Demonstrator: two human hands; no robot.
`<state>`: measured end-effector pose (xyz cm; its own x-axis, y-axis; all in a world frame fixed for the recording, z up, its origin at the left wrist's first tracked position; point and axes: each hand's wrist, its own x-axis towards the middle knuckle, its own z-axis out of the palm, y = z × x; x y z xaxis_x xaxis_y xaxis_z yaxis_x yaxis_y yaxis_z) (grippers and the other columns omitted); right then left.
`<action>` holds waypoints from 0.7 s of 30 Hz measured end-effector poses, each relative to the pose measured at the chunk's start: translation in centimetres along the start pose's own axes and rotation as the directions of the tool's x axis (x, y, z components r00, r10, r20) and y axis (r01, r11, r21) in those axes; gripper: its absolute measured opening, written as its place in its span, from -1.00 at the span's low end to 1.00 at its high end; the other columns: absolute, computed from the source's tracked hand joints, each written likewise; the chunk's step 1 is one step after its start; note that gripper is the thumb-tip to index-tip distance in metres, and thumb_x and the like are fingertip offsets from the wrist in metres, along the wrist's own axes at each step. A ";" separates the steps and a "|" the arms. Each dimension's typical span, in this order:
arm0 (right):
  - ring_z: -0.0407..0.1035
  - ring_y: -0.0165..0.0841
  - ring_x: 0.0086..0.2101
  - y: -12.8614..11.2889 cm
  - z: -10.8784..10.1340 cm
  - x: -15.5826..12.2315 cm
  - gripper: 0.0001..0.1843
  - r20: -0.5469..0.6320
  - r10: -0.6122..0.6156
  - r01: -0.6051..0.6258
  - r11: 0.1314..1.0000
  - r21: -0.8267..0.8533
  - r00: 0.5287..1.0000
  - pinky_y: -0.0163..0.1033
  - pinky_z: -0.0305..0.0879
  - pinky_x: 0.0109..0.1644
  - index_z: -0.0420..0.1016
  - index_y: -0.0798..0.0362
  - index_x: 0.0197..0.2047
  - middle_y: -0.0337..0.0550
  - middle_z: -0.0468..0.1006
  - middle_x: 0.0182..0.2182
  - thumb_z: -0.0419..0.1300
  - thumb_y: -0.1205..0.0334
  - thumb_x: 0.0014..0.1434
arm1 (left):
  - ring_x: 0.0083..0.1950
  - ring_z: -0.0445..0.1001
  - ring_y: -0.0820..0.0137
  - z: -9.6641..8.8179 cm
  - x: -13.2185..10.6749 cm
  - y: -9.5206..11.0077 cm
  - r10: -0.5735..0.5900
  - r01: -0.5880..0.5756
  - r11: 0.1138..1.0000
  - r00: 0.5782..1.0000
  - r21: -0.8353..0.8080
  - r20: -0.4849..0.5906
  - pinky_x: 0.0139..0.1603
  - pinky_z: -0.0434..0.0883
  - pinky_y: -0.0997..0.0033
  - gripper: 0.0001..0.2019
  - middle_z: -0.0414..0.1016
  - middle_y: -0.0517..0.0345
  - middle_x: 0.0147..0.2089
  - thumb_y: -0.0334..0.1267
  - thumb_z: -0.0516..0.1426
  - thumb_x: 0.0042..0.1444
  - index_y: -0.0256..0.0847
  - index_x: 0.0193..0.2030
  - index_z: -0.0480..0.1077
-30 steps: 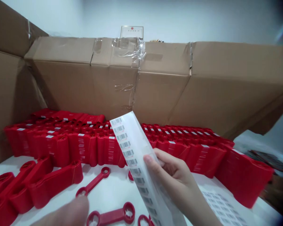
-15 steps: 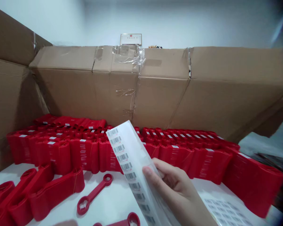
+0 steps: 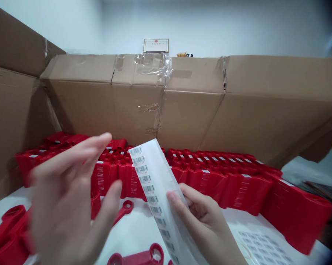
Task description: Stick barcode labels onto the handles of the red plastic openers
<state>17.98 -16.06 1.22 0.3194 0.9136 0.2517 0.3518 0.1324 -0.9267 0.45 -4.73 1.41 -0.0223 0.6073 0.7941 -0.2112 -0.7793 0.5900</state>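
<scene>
My right hand (image 3: 203,221) grips a long white strip of barcode stickers (image 3: 152,180) and holds it upright, thumb on its front. My left hand (image 3: 69,198) is raised to the left of the strip with its fingers spread, a little blurred, holding nothing. Behind both hands stand rows of bundled red plastic wrenches (image 3: 210,173), each bundle with a small white label. Loose red wrenches (image 3: 138,255) lie on the white table (image 3: 138,228) below my hands.
Large cardboard boxes (image 3: 182,103) wall in the table at the back and left. More red bundles (image 3: 6,235) lie at the near left. A flat sheet of barcode stickers (image 3: 262,246) rests on the table at the right.
My left hand has come up from below the picture and now hangs open beside the sticker strip. The right hand and strip have stayed almost still.
</scene>
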 end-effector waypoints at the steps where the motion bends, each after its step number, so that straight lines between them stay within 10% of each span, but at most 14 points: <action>1: 0.27 -0.39 -0.45 -0.1 0.1 -0.1 -0.56 -0.001 -0.006 0.006 1.000 -0.015 1.000 -0.35 0.16 -0.46 0.38 0.09 -0.34 -0.16 0.36 -0.48 0.09 -0.14 0.31 | 0.34 0.27 0.17 0.8 0.8 0.1 -0.089 0.090 0.995 0.995 -0.032 0.033 0.32 0.37 0.12 -0.51 0.33 0.20 0.26 -0.17 0.31 0.06 0.13 0.14 0.33; 4: 0.24 -0.39 -0.46 -0.4 0.5 -0.3 -0.54 -0.002 -0.011 0.011 0.998 -0.054 1.000 -0.34 0.13 -0.46 0.36 0.09 -0.37 -0.16 0.37 -0.48 0.08 -0.15 0.31 | 0.26 0.37 0.16 2.3 2.0 0.1 -0.519 0.569 0.812 0.805 -0.128 0.289 0.20 0.46 0.19 -0.54 0.36 0.08 0.24 0.01 0.23 0.15 -0.03 0.15 0.32; 7: 0.19 -0.41 -0.49 -0.6 0.5 -0.4 -0.53 -0.020 -0.010 0.008 0.995 -0.104 1.000 -0.33 0.11 -0.47 0.39 0.10 -0.40 -0.17 0.35 -0.51 0.08 -0.14 0.31 | -0.04 0.53 0.30 2.5 1.8 -0.1 -0.647 0.781 0.588 0.610 -0.210 0.457 -0.08 0.54 0.41 -0.61 0.52 0.05 0.00 0.04 0.24 0.14 -0.12 0.01 0.40; 11: 0.23 -0.40 -0.48 -0.9 0.2 -0.4 -0.54 0.022 -0.005 0.008 0.993 -0.121 1.000 -0.33 0.14 -0.47 0.43 0.10 -0.39 -0.17 0.35 -0.51 0.10 -0.12 0.30 | -0.20 0.51 0.38 2.2 1.3 -0.3 -0.641 0.752 0.626 0.646 -0.204 0.414 -0.20 0.51 0.50 -0.68 0.53 0.10 -0.23 -0.02 0.32 0.07 -0.22 -0.20 0.46; 18: 0.41 -0.30 -0.31 -1.1 -0.1 -0.2 -0.62 0.066 0.023 -0.024 1.000 0.010 0.998 -0.27 0.32 -0.29 0.42 0.09 -0.25 -0.14 0.46 -0.36 0.19 -0.10 0.26 | -0.39 0.43 0.50 3.1 0.7 -0.1 -0.672 0.830 0.544 0.521 -0.125 0.526 -0.36 0.46 0.57 -0.64 0.55 0.10 -0.27 0.00 0.34 0.02 -0.24 -0.18 0.53; 21: 0.41 -0.32 -0.34 -1.0 -0.2 -0.3 -0.62 0.060 0.044 -0.046 0.999 0.028 0.997 -0.29 0.31 -0.35 0.39 0.09 -0.26 -0.14 0.47 -0.36 0.16 -0.10 0.28 | -0.35 0.44 0.52 3.3 0.5 -0.2 -0.642 0.813 0.571 0.529 -0.114 0.556 -0.36 0.43 0.64 -0.70 0.54 0.15 -0.28 -0.01 0.32 0.07 -0.19 -0.20 0.52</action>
<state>17.71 -16.48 2.09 0.2810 0.9400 0.1934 0.3124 0.1010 -0.9446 3.69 -4.73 2.17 0.6667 0.7353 0.1220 -0.2504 0.0668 0.9658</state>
